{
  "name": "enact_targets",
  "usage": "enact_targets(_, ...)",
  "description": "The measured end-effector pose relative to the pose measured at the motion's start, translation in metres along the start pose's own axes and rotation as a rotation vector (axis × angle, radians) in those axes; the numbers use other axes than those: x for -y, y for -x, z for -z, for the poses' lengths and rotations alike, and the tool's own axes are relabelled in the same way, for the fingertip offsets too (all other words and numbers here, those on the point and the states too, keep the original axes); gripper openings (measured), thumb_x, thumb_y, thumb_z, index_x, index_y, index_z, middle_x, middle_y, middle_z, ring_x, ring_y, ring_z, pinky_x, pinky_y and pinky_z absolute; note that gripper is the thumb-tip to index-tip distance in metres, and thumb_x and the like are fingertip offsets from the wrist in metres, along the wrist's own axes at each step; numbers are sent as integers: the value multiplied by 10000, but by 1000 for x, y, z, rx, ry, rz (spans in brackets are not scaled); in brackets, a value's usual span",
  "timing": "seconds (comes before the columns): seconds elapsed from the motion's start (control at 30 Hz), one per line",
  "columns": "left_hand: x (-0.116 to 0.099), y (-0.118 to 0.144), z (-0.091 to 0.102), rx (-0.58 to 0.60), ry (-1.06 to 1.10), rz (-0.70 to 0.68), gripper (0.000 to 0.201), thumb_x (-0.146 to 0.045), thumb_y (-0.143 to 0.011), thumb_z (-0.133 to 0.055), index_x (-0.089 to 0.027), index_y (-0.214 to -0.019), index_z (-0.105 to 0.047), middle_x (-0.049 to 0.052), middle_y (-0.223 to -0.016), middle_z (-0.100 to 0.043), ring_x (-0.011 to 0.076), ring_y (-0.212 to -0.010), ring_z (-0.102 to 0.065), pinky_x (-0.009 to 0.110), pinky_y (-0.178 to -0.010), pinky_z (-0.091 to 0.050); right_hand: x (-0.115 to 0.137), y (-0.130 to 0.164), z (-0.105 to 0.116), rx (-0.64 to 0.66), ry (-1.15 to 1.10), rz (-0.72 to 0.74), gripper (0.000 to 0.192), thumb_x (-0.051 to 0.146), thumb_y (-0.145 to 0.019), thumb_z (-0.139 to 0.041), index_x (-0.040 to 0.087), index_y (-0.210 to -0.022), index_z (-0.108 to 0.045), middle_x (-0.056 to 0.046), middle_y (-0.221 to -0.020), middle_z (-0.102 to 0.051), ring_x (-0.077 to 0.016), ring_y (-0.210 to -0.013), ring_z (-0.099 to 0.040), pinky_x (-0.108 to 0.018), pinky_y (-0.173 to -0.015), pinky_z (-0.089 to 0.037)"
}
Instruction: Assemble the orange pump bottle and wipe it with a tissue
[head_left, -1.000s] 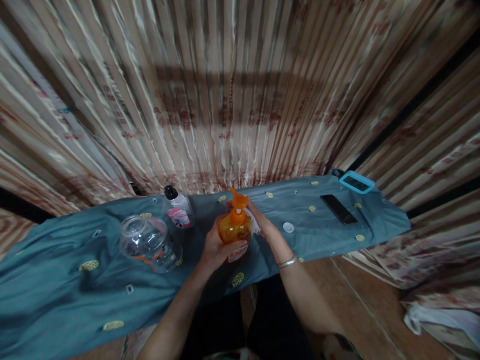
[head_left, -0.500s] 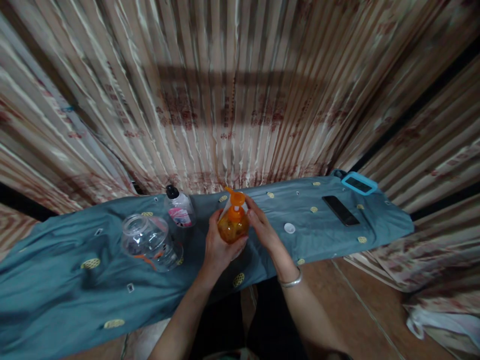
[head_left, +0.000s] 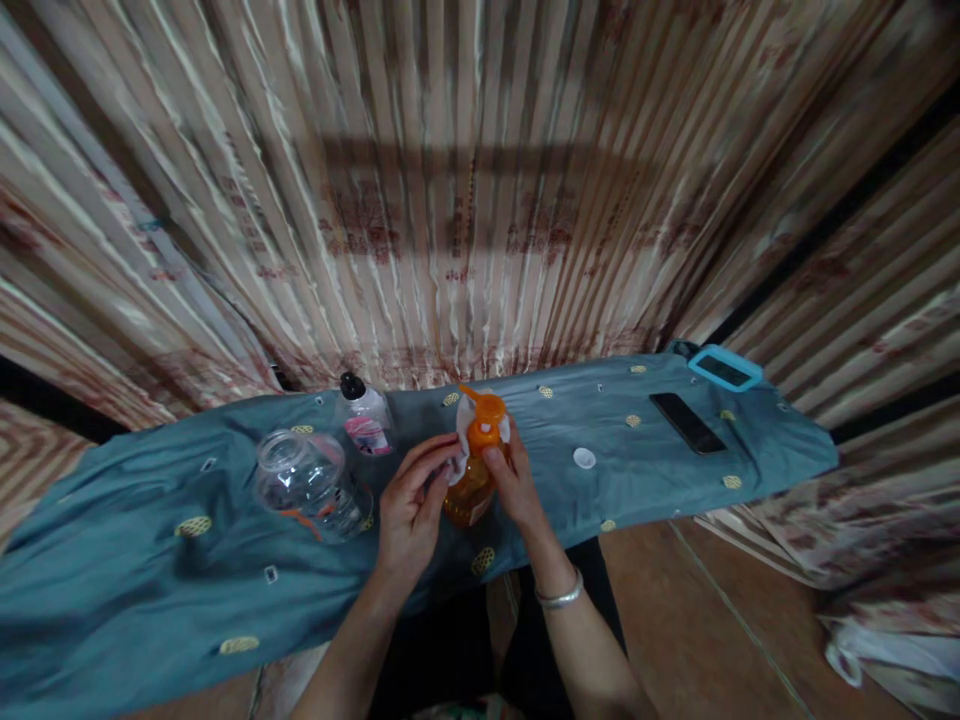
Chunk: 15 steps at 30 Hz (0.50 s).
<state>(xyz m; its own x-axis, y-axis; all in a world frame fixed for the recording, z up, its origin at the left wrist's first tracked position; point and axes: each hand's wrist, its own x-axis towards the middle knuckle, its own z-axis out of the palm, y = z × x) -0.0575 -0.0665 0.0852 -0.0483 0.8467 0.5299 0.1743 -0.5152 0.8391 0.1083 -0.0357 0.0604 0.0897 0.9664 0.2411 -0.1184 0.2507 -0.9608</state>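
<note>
My right hand (head_left: 511,482) grips the neck of the orange pump bottle (head_left: 474,470), which stands upright near the middle of the counter's near edge, so the bottle stays put. A white cloth (head_left: 463,440) is wrapped against the pump head, between it and my fingers. My left hand (head_left: 411,505) is loosely curled, its fingertips pinching the cloth's edge just beside the bottle, to keep the cloth pressed to the pump. To the left, near the back edge, stands a small clear bottle with a black cap (head_left: 363,420); a clear jar (head_left: 307,483) lies tilted beside it. A white cap (head_left: 583,458) sits apart on the blue cloth (head_left: 150,560) covering the counter. A dark phone (head_left: 687,422) and a blue-cased device (head_left: 724,367) lie at the far right corner.
</note>
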Motion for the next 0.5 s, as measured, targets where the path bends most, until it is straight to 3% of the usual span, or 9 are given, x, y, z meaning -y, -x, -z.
enact_targets(0.1,4,-4,-5,-7,0,-28,186,-373,-1033,-850,-280,-1185,-905,82,-1333,-865,247,-1215,-834,356,-1075,-688,1,-2,0,-2,3,43,992,926,-919,-772,216,-1605,-673,-198,-1636,-714,-393,-1506,-684,-672,-1320,-479)
enact_targets(0.23,16,-10,-15,-27,11,13,307,-408,-967,-906,-262,-1231,-850,112,-1507,-788,272,-1307,-799,334,-1001,-679,3,-5,2,62,13,91,926,956,-951,-704,231,-1527,-733,-167,-1475,-815,-351,-1368,-777,-615,-1252,-559)
enact_targets(0.3,21,-14,-19,-27,10,38,435,-451,-939,-918,-253,-1311,-813,129,-1590,-741,304,-1427,-746,381,-1111,-655,-1,-7,3,71,24,104,914,975,-964,-659,226,-1479,-758,-172,-1464,-818,-356,-1386,-766,-629,-1264,-541)
enact_targets(0.4,22,-20,-24,94,41,113,608,-518,-982,-847,-235,-1509,-734,137,-1591,-758,319,-1465,-733,428,-1238,-604,-9,-6,5,69,27,118,883,949,-1022,-596,215,-1490,-743,-173,-1495,-800,-348,-1416,-749,-636,-1290,-510)
enact_targets(0.5,19,-25,-26,171,91,173,626,-609,-1032,-758,-204,-1509,-753,133,-1487,-836,326,-1373,-793,417,-1215,-620,-15,-5,6,63,43,108,881,954,-1049,-523,220,-1483,-744,-167,-1505,-792,-341,-1419,-745,-625,-1287,-514)
